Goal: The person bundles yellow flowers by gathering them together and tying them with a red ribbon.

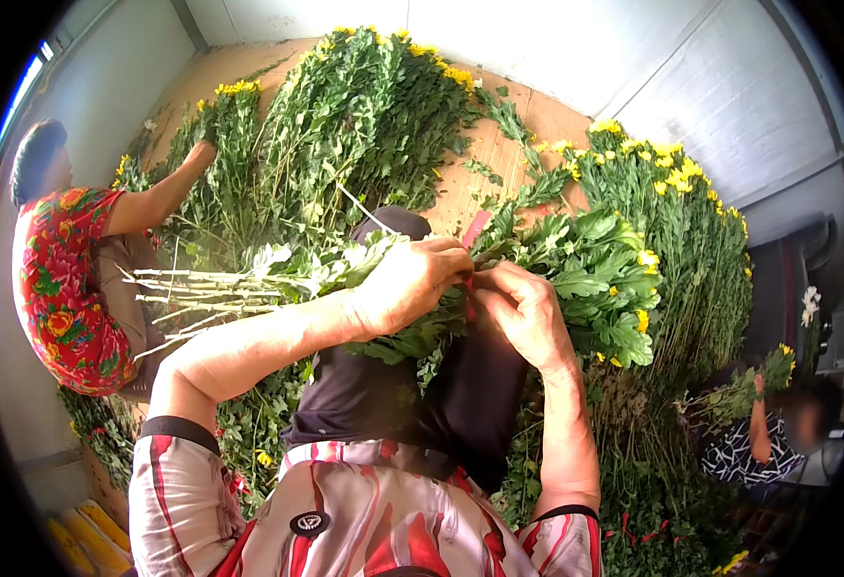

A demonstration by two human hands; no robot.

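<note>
A bunch of yellow-flowered chrysanthemums (595,274) lies across my lap, its bare cut stems (215,293) pointing left and its leafy heads pointing right. Around its middle runs a red ribbon (470,300), with one strip sticking up beyond the bunch. My left hand (417,284) rests over the stems with its fingers closed at the ribbon. Close beside it, my right hand (528,313) pinches at the same red ribbon from the right. The fingertips meet near the tie, and they partly hide it.
Large heaps of chrysanthemums stand ahead (354,135) and to the right (672,240) on brown cardboard (518,115). A person in a red floral shirt (66,279) handles flowers at left. Another person (754,447) holds a bunch at far right. Tied bunches lie near my legs.
</note>
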